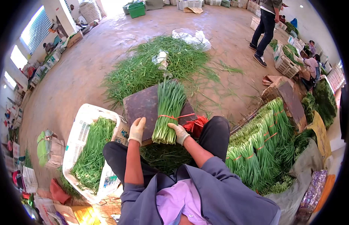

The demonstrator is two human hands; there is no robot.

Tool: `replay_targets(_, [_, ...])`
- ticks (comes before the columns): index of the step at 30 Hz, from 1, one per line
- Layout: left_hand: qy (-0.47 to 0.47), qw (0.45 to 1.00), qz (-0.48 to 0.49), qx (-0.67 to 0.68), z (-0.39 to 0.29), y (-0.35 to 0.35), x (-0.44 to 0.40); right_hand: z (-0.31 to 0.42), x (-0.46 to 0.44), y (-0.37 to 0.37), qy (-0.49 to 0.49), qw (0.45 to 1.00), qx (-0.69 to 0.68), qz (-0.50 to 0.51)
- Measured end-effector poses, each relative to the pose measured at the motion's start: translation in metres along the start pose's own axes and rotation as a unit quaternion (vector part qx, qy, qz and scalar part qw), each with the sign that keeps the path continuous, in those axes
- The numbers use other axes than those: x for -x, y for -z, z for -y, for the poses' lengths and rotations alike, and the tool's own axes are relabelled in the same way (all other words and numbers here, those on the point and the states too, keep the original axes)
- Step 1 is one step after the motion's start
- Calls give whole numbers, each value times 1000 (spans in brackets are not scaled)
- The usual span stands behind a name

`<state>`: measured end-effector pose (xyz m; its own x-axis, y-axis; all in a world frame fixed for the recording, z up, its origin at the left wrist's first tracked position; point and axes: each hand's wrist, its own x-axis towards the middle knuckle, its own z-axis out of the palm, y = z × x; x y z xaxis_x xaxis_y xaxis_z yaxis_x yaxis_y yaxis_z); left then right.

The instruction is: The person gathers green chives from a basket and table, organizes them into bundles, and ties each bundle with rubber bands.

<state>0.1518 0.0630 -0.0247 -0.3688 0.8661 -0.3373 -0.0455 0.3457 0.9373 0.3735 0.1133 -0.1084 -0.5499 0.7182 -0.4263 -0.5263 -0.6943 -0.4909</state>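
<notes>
A bundle of long green stalks [170, 108] lies on a dark board [138, 101] in front of me, its pale cut ends towards me. A red tie [167, 116] crosses the bundle, with one end reaching out to the right. My right hand [179, 133], in a pale glove, is at the lower right side of the bundle, fingers against the stalks. My left hand [137, 129], gloved too, rests at the board's left part, apart from the bundle, its fingers spread. Red strips [197, 125] lie in a bunch at the board's right edge.
Left of me stands a white crate [78, 131] of loose green stalks. Tied bundles [253, 150] are stacked at my right. A heap of loose greens [144, 67] lies beyond the board. A person [265, 30] stands at the back right; others sit near crates [285, 62].
</notes>
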Motion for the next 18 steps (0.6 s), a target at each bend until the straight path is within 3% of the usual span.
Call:
replay_targets(1, [-2, 1000, -1, 0, 6, -4, -3, 0, 1, -2, 0, 1000, 1, 2])
replay_targets(3, [157, 981, 42, 102, 21, -16, -11, 0, 5, -5, 11, 1000, 3, 9])
replay_targets(4, [230, 954, 143, 130, 23, -19, -11, 1, 7, -8, 6, 1000, 12, 8])
replay_targets(6, [113, 927, 284, 219, 80, -32, -38, -1, 14, -19, 29, 998, 54, 27])
replay_targets(7, [-8, 947, 297, 120, 55, -46, -13, 4, 17, -20, 62, 993, 96, 37])
replay_targets(9, [-37, 953, 297, 51, 35, -58, -3, 3, 6, -15, 145, 967, 208, -5])
replay_targets(10, [-89, 945, 311, 57, 24, -60, 1, 11, 7, -21, 187, 934, 305, 7])
replay_targets(11, [-155, 933, 323, 41, 4, -60, 5, 21, 20, -36, 215, 932, 291, 11])
replay_targets(13, [-227, 937, 262, 41, -4, -57, 12, 36, 23, -49, 313, 864, 388, 74])
replay_targets(16, [-292, 921, 250, 56, -11, -49, -8, 58, 27, -73, 300, 874, 361, 124])
replay_targets(18, [-293, 928, 231, 20, -20, -45, -12, 67, 9, -80, 357, 797, 459, 165])
